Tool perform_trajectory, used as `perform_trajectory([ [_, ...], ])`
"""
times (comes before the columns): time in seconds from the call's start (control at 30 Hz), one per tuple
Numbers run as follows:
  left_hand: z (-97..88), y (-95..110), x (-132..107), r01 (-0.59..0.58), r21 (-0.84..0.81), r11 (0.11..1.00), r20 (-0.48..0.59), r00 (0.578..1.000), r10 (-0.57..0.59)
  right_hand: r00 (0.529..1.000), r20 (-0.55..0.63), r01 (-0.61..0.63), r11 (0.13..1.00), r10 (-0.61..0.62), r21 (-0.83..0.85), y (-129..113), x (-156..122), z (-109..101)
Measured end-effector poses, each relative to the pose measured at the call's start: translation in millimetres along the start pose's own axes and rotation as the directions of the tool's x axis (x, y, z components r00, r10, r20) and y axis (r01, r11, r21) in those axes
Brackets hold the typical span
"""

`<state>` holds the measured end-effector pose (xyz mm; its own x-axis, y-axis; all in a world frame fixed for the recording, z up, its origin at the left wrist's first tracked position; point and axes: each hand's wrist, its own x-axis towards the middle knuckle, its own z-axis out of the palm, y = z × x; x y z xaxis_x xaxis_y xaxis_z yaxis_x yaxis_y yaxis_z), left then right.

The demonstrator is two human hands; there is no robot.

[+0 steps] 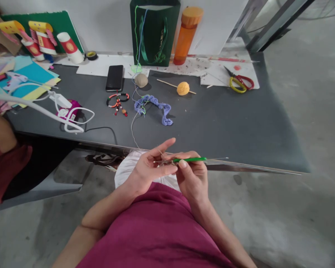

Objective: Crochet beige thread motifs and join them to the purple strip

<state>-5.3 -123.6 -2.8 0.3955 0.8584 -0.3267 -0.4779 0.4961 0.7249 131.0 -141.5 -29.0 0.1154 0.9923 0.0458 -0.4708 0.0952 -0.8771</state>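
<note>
My right hand [191, 175] is closed round a green-handled crochet hook [190, 159] held level just below the table's front edge. My left hand [150, 165] meets it from the left, thumb and middle fingers pinching a thin pale thread [133, 128] at the hook's tip while the index finger points up. That thread runs up over the grey table [226, 123] toward a beige yarn ball [141, 80]. A lilac crocheted strip [159, 108] lies on the table beyond my hands.
On the table lie a black phone [114, 77], a beaded bracelet [118, 101], a yellow ball on a stick [182, 88], scissors [240, 82], a green gift bag [154, 33], an orange bottle [187, 35], coloured paper and a white cable [69, 119]. Another person's red sleeve [2, 167] shows at left.
</note>
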Motion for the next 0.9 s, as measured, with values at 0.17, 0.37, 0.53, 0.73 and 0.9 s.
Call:
perform_trajectory([
  [0.17,-1.6,-4,1,-0.104,0.068,0.992,-0.023,0.994,0.106,0.995,-0.097,0.011,1.0,-0.012,-0.005,1,3,-4],
  [0.37,0.1,-4,-1,-0.201,0.182,0.963,-0.063,0.974,0.216,0.989,-0.15,0.009,0.999,-0.017,-0.054,1,5,-8],
  [0.53,2.6,-1,-3,-0.221,0.206,0.953,-0.09,0.966,0.244,0.991,-0.121,0.042,0.997,-0.05,-0.067,3,3,-4],
  [0.73,2.1,-3,1,-0.193,0.128,0.973,-0.09,0.975,0.205,0.991,-0.127,0.029,0.996,-0.039,-0.083,2,2,-7],
  [0.9,5.3,-1,0,-0.195,0.166,0.967,-0.108,0.971,0.214,0.994,-0.08,0.067,0.987,-0.079,-0.149,-3,3,-10],
])
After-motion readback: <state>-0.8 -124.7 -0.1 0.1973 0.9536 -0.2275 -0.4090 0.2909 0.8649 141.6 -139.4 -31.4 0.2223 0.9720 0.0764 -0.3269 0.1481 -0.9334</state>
